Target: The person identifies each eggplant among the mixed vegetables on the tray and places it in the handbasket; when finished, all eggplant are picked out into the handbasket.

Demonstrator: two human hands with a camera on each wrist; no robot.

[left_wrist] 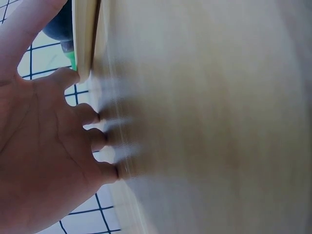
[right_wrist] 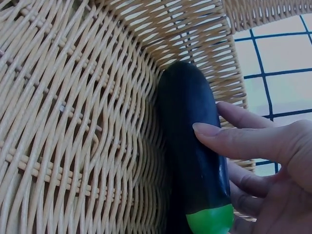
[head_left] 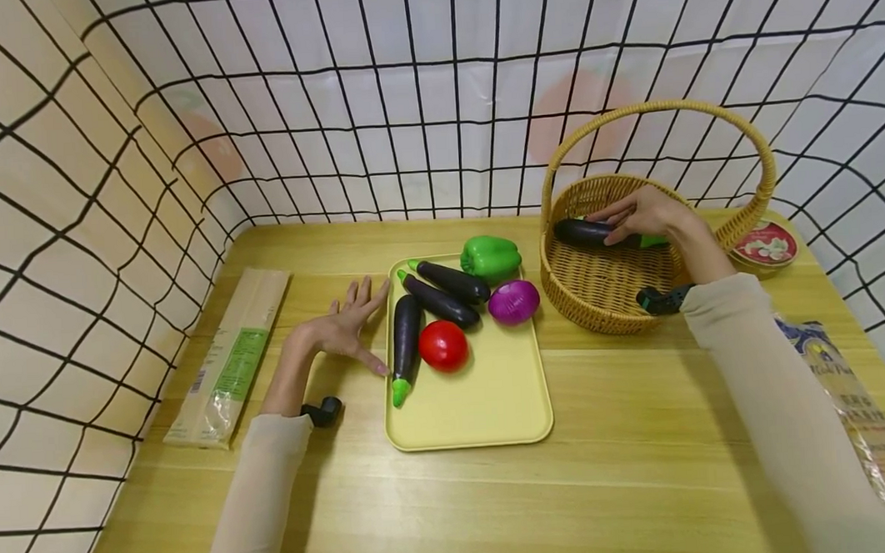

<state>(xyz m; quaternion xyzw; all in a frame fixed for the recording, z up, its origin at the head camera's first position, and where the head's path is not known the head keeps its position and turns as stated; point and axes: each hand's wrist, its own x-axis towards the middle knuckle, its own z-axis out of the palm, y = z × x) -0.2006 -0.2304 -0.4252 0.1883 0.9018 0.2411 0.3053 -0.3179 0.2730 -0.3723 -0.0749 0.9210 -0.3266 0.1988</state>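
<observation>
Head: eggplant (head_left: 581, 233) in fingers (head_left: 621, 206), labels (head_left: 242, 362) illegible

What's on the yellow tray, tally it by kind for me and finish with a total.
Dark eggplants: 3
Green bell pepper: 1
Red tomato: 1
Purple onion: 1
Total on the yellow tray: 6

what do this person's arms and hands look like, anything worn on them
The left hand and right hand are bare, with no gloves or rings showing. The left sleeve and right sleeve are long, plain and pale cream, ending near the wrists. A small black device shows at each wrist, left and right. No cables show.
</observation>
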